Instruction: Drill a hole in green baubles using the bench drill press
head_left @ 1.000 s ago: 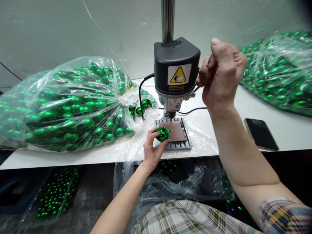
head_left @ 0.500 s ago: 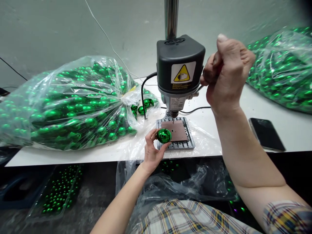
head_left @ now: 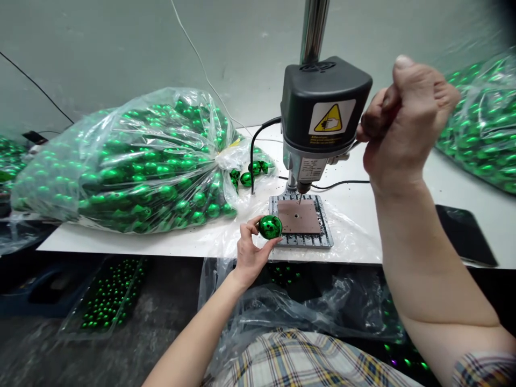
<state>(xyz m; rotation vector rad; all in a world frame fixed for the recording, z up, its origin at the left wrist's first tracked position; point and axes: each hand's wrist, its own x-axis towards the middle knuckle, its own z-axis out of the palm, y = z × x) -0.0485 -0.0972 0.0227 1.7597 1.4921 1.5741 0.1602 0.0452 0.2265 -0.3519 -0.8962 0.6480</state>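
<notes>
Between the thumb and fingers of my left hand (head_left: 253,250) is a shiny green bauble (head_left: 270,227), with a small dark hole facing up. It sits at the left front edge of the brown board (head_left: 308,223) on the drill press's slotted metal base (head_left: 326,240). The black-housed drill press (head_left: 322,110) bears a yellow warning label. Its thin drill bit (head_left: 300,198) is above the board, clear of the bauble. At the right of the housing, my right hand (head_left: 411,118) is closed around the feed lever, whose grip is mostly hidden by the fingers.
A tied clear bag (head_left: 161,166) full of green baubles lies left, with several loose baubles (head_left: 247,179) by its neck. Another bag (head_left: 481,123) stands at the right, near a black phone (head_left: 467,234). Below the table's front edge is a bin of baubles (head_left: 110,295).
The view has turned left, so the drill press appears further right. My left hand and the bauble have shifted left relative to the board. My right hand stays on the lever.
</notes>
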